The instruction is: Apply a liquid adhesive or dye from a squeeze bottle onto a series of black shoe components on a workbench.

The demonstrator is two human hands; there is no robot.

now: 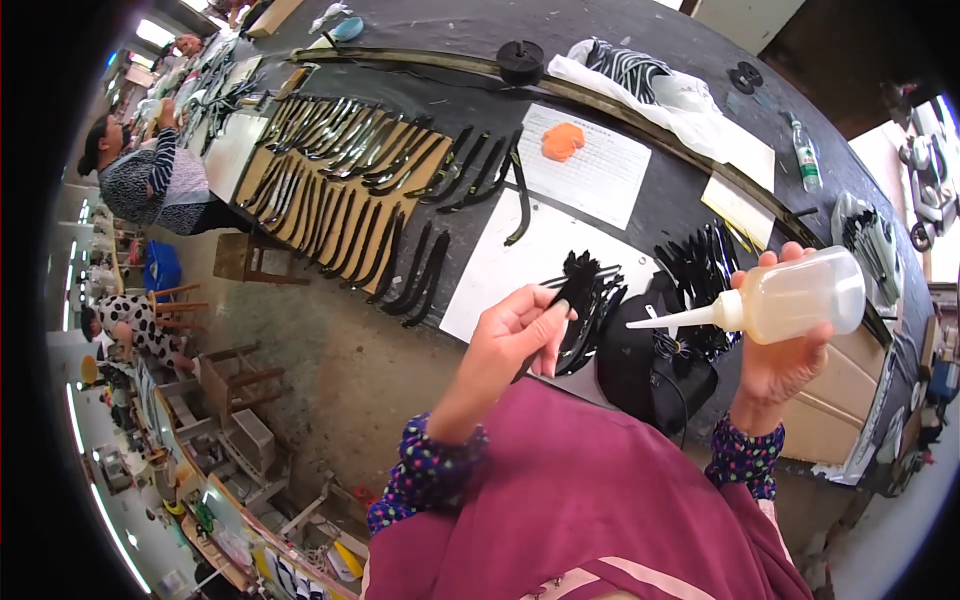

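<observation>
Leftmost, rows of dark curved strips (340,190) lay on a brown board (300,215) on the dark worktop (660,200); a white sheet (510,270) lay beside them; the left hand (510,335) pinched a thin black piece (573,290) between thumb and fingers, above a pile of similar black pieces (590,320); the right hand (785,350) was wrapped around a clear squeeze bottle (790,297), its long white nozzle aimed left toward that piece; an orange lump (562,141) sat farther back on a printed sheet (590,165).
</observation>
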